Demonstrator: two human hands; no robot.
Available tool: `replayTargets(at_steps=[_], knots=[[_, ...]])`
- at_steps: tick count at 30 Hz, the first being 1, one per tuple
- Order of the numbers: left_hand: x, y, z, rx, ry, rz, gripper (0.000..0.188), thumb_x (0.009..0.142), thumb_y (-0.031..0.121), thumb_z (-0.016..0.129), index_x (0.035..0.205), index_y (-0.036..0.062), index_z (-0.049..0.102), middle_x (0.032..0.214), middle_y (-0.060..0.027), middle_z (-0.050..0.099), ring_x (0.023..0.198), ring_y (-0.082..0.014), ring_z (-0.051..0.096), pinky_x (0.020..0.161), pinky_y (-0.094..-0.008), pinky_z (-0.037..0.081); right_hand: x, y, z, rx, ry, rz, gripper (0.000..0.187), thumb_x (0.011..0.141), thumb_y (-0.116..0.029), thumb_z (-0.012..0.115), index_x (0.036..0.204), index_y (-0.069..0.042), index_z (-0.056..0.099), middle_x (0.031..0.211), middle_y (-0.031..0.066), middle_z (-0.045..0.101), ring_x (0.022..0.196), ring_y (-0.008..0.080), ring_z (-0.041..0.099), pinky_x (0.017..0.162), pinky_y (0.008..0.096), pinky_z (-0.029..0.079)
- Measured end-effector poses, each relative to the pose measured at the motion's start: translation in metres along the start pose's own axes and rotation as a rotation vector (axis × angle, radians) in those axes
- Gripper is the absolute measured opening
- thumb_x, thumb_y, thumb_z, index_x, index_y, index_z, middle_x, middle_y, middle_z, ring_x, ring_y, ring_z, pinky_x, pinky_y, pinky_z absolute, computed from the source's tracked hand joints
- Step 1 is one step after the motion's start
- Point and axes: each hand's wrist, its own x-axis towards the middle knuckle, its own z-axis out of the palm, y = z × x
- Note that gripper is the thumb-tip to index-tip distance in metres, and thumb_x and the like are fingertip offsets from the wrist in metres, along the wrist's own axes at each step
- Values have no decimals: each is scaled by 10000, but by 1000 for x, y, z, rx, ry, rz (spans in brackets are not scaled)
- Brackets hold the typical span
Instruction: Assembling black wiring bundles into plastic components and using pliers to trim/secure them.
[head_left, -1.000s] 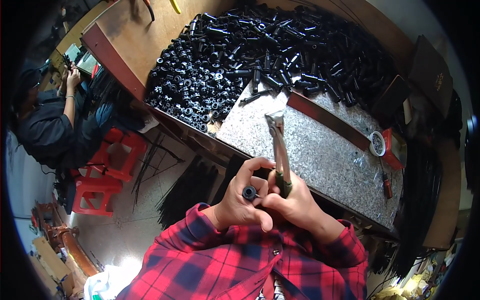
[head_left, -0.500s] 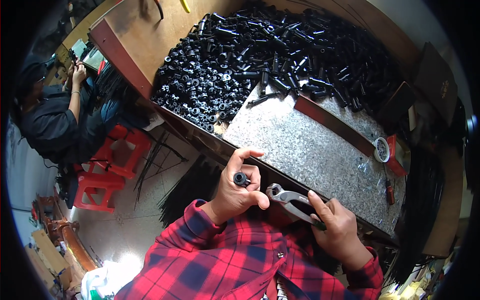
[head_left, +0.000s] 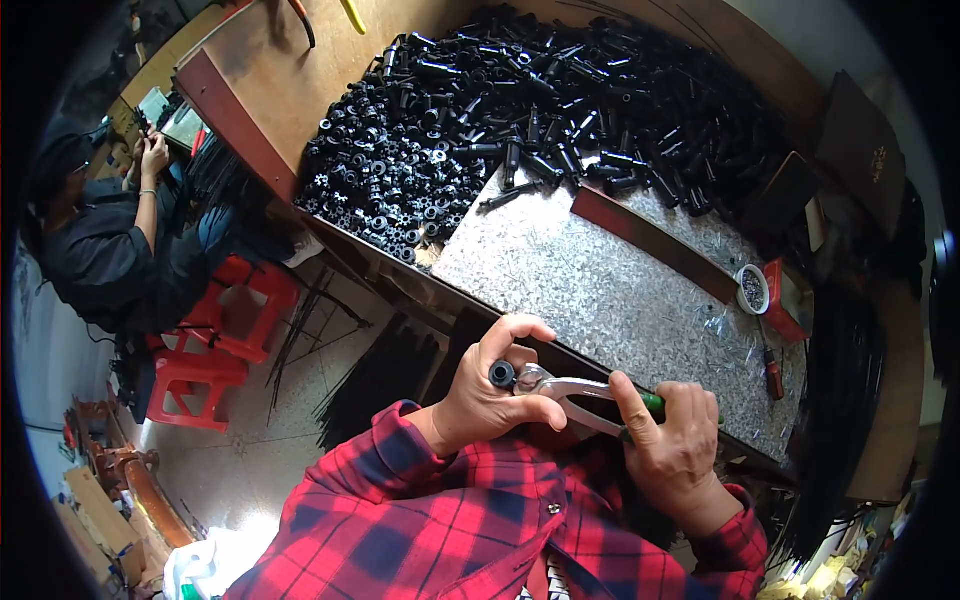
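Note:
A short black tube-like part (head_left: pixel 502 375), its round hollow end facing up, sits in my left hand (head_left: pixel 468 405), gripped by the curled fingers. The index finger and thumb of that hand reach out to the right. My right hand (head_left: pixel 672 450) is wrapped round the green handles of metal pincers (head_left: pixel 580 388), its index finger lying along them. The pincers' jaws are up against the black part, between my left thumb and index finger. Whether the jaws bite on it is hidden.
Beyond my hands is a speckled worktop (head_left: pixel 560 265) strewn with tiny bits. Black tubes (head_left: pixel 600 90) and small black rings (head_left: pixel 385 185) heap behind. A strip (head_left: pixel 650 243), white cup (head_left: pixel 752 288), red box (head_left: pixel 788 300) and screwdriver (head_left: pixel 773 375) lie right. A co-worker (head_left: pixel 110 245) sits left near red stools (head_left: pixel 200 382).
The pincers have moved left and up, from apart to against the black part. My left hand has shifted slightly right, still holding the part.

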Motion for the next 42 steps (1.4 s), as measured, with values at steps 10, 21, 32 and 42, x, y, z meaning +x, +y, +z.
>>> replayTargets(at_steps=[10,21,32,42], knots=[[0,-1,1,-23,-17,-7,775,573,256,909,1164,70,443,598,46,515,585,-6,458,540,-161,357,2,4,-9,-78,-44,-63,583,714,-43,609,1280,-169,553,721,70,424,620,222,467,532,345,364],[0,-5,1,10,-17,5,869,511,331,925,1185,87,434,590,63,486,574,-8,428,514,-175,304,5,9,-14,120,-128,-3,696,640,-74,668,1314,-160,517,765,79,424,661,249,475,589,368,387],[-1,-10,6,-12,-153,124,873,514,386,897,1173,65,423,552,70,427,505,4,375,456,-185,217,-12,10,-38,46,-180,-28,585,736,-89,604,1310,-183,536,742,64,424,617,208,475,532,326,389],[1,-6,13,23,-134,123,569,685,59,810,1105,68,427,770,-32,550,625,-42,505,538,-178,386,-16,9,-21,339,-285,50,630,736,-111,645,1344,-132,480,701,72,443,589,209,509,503,344,425]])
